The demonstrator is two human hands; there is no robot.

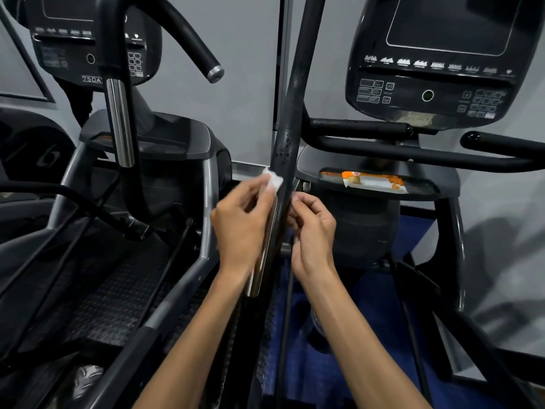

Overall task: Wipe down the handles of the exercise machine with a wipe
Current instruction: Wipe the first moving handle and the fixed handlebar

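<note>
The handle [287, 143] ran near-vertically, top tilted slightly right. 1 white wipe [273, 180], pinched by the left hand [241, 228], touched its left side; the right hand [313, 228], fingers curled, touched its right.

The handle [290, 113] is a matt black tube, seemingly rubber-coated, speckled with glistening droplets, and a polished metal strip [264, 255] with a warm gloss runs along its lower part. The wipe [272, 180] looks like soft white paper or cloth, slightly crumpled. The console [433, 63] is smooth black plastic with a glossy screen, dusty and scuffed along its lower edge, and the footplate [118, 290] is rough, diamond-textured black rubber.
</note>
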